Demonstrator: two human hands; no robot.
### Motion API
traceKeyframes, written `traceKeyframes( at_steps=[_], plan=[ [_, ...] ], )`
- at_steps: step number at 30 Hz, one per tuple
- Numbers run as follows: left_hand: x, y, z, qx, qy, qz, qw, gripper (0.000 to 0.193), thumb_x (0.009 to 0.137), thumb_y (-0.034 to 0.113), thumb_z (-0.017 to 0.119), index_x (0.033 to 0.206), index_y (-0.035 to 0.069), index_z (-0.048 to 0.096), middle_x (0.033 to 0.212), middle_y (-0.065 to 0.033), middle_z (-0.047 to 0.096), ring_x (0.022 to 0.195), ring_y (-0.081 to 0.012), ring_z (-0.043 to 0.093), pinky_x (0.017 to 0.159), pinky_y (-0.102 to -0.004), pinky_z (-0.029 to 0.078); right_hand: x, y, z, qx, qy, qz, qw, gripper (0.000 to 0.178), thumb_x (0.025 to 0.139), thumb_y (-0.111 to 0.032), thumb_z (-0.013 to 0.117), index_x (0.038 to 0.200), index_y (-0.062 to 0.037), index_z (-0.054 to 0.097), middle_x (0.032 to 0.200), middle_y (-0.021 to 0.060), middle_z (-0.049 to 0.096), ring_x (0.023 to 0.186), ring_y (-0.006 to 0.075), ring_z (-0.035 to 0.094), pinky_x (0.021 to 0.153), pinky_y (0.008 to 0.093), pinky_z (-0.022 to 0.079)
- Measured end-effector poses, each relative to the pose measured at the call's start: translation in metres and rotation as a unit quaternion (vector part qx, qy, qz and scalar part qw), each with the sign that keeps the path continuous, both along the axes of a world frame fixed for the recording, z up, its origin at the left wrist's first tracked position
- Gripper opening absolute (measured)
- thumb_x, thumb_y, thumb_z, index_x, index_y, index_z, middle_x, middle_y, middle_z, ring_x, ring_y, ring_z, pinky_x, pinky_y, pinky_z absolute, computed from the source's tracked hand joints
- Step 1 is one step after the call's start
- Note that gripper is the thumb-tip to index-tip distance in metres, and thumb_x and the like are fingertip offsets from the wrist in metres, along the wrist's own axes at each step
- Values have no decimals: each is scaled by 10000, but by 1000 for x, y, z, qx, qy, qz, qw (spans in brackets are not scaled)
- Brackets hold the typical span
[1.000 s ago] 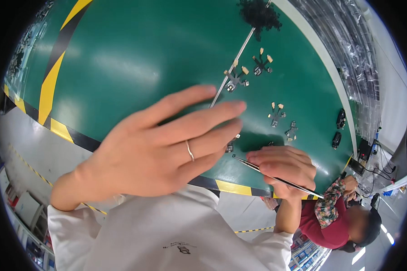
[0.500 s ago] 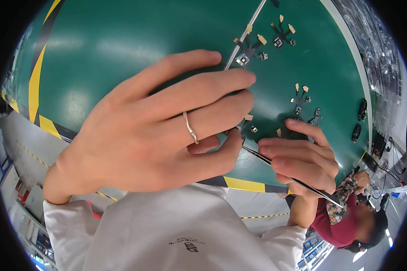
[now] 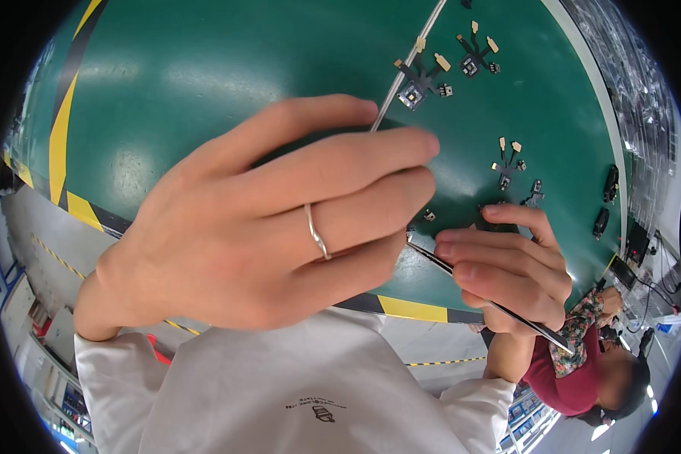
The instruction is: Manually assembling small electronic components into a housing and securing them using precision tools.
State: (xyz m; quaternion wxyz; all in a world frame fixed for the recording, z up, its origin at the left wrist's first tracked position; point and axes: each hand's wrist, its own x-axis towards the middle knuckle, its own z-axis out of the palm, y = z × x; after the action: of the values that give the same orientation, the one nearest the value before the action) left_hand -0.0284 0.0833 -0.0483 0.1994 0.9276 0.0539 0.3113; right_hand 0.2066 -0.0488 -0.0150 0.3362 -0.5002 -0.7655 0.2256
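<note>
My left hand (image 3: 280,219), with a ring on one finger, is held palm down over the green table. Its thumb and fingertips are closed together on a small flexible circuit, mostly hidden behind them; a tiny component (image 3: 429,215) shows just past the fingertips. To the right, my right hand (image 3: 511,265) grips slim metal tweezers (image 3: 522,320). The tweezer tips point left and reach the edge of my left fingertips; whether they touch the circuit I cannot tell. Beyond my right hand lie a flexible circuit with gold tabs (image 3: 505,166) and a smaller dark piece (image 3: 534,195).
Two more flexible circuits, one nearer (image 3: 412,94) and one farther (image 3: 471,66), lie near a thin metal rod (image 3: 408,64). Black parts (image 3: 611,184) sit by the right edge, beside clear plastic packaging (image 3: 635,91). Striped tape (image 3: 412,309) lines the near edge. A person (image 3: 564,371) is at lower right.
My left hand has shifted slightly right and its thumb has tucked under the fingers, covering the circuit's gold tab. The tweezers stay almost in place at the fingertips.
</note>
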Motion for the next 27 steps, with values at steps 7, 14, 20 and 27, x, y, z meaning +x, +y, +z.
traceKeyframes(
  at_steps=[7, 14, 20, 27],
  plan=[
    [-2, -1, 7, 36, 25, -13, 999, 179, 771, 61, 755, 949, 83, 758, 1117, -64, 745, 1109, -263, 679, 895, -416, 597, 1, 0, 1, -6, -8, -10, 1000, 268, 1010, -330, 627, 962, -73, 684, 826, 128, 774, 772, 259, 776, 905, 480, 512],
    [-4, -3, 6, 47, 37, -17, 998, 177, 780, 68, 758, 955, 88, 779, 1115, -52, 747, 1097, -255, 683, 906, -421, 591, -1, 1, 5, -23, -13, -21, 999, 216, 992, -299, 659, 947, -90, 690, 830, 109, 780, 779, 223, 773, 927, 482, 499],
    [-5, -13, 16, 44, 79, 11, 996, 157, 775, 68, 762, 931, 73, 783, 1097, -46, 751, 1122, -255, 682, 936, -438, 590, 8, -3, 5, -21, 61, -13, 998, 224, 1007, -292, 655, 1008, -68, 666, 806, 125, 763, 748, 249, 763, 860, 456, 481],
    [12, -34, 34, 117, 119, 60, 984, 177, 760, 100, 696, 883, -5, 768, 1142, -108, 748, 1188, -244, 650, 1014, -405, 564, 25, -18, 1, 27, 98, -66, 993, 237, 1030, -241, 606, 1143, -32, 593, 784, 99, 728, 680, 250, 721, 801, 437, 440]
  ],
)
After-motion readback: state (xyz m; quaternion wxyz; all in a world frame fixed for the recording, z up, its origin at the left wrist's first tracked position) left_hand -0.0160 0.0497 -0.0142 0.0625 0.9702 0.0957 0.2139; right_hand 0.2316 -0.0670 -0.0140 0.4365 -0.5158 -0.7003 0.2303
